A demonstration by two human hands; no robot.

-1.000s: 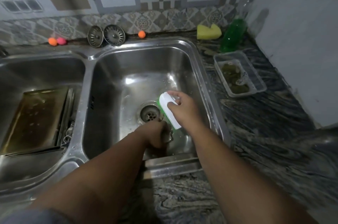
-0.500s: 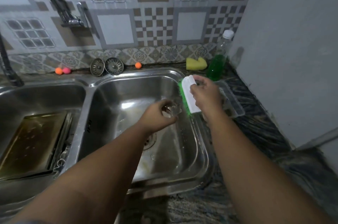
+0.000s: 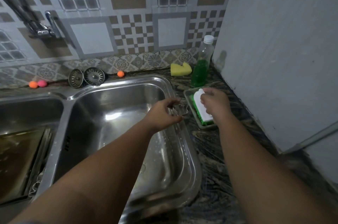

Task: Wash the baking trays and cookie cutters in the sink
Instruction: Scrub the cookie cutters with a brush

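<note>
Dim kitchen corner.
Tiled wall (image 3: 131, 31) with checked, grid and floral bands in brown and grey; plain grey wall (image 3: 274, 40) at right; dark veined stone desk (image 3: 215, 178) below.

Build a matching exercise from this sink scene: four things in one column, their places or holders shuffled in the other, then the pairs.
Things
1. cookie cutter
2. scrub brush
3. baking tray
4. yellow sponge

Places
A. lying in the left basin
B. gripped by the right hand
C. on the counter, at the back by the wall
D. pinched in the left hand

Pairs: 1-D, 2-B, 3-A, 4-C
</note>
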